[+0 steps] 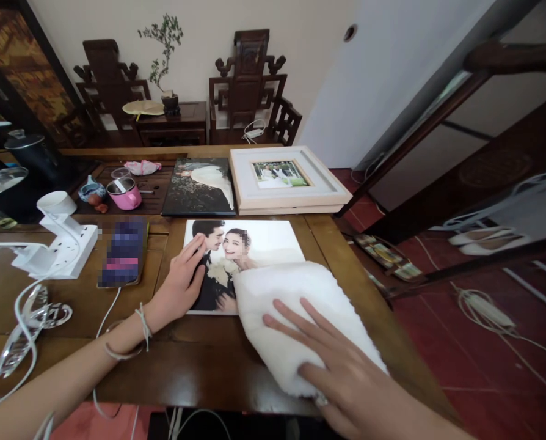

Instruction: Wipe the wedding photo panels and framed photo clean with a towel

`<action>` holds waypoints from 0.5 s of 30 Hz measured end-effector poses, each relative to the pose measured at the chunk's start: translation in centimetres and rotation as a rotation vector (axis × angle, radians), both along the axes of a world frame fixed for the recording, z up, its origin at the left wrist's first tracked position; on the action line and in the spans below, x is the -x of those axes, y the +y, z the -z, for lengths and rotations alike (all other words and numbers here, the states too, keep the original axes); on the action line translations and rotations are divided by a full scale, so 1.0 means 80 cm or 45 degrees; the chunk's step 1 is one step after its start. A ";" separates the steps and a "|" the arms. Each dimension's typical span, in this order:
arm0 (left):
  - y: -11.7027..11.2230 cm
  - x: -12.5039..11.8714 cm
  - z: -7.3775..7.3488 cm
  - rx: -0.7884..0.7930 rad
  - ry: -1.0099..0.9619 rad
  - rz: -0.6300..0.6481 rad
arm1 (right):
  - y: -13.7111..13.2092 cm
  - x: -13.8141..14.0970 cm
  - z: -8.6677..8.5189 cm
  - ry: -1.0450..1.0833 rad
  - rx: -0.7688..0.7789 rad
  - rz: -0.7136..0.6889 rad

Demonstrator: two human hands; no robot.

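A large wedding photo print [264, 241] lies flat on the dark wooden table [195, 373]. My left hand [181, 284] rests flat on the print's left edge, fingers stretched out. My right hand [332, 360] lies open and flat on a folded white cloth [286, 299], which covers the print's lower right part and reaches the table's front edge.
Behind the print lie a dark photo print [200, 186] and a white framed photo [286, 177]. To the left are a phone [123, 253], a white power strip [57, 244] with cables, and a pink cup [125, 194]. Carved chairs stand at the back wall.
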State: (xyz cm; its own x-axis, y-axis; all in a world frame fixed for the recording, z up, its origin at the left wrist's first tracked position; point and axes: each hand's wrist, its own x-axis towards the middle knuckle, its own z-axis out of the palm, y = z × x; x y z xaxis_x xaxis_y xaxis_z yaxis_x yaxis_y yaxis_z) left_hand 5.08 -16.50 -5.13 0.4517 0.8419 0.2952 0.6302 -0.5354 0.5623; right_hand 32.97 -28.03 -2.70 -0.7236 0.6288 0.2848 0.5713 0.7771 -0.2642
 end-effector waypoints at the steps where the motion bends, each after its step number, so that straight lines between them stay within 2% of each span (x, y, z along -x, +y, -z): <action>1: 0.000 0.000 0.000 -0.001 0.001 0.003 | 0.013 -0.002 -0.001 0.006 0.014 0.006; 7: 0.000 0.001 -0.001 -0.015 -0.005 0.009 | 0.135 -0.016 -0.012 -0.073 0.136 0.122; 9: 0.000 0.001 -0.001 -0.020 -0.005 0.000 | 0.160 -0.019 -0.016 -0.088 0.164 0.111; 12: 0.000 0.001 -0.002 -0.013 0.009 -0.003 | 0.158 -0.018 -0.015 -0.074 0.148 0.102; 15: 0.000 0.001 -0.001 -0.001 0.017 -0.002 | 0.110 -0.009 -0.008 -0.026 0.088 0.054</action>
State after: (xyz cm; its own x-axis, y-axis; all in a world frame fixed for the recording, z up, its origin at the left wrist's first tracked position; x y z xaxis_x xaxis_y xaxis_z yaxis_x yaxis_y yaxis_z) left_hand 4.99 -16.47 -5.04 0.4546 0.8422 0.2897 0.6383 -0.5350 0.5535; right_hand 33.71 -19.19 -2.04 -0.7011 0.6766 0.2252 0.6090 0.7324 -0.3045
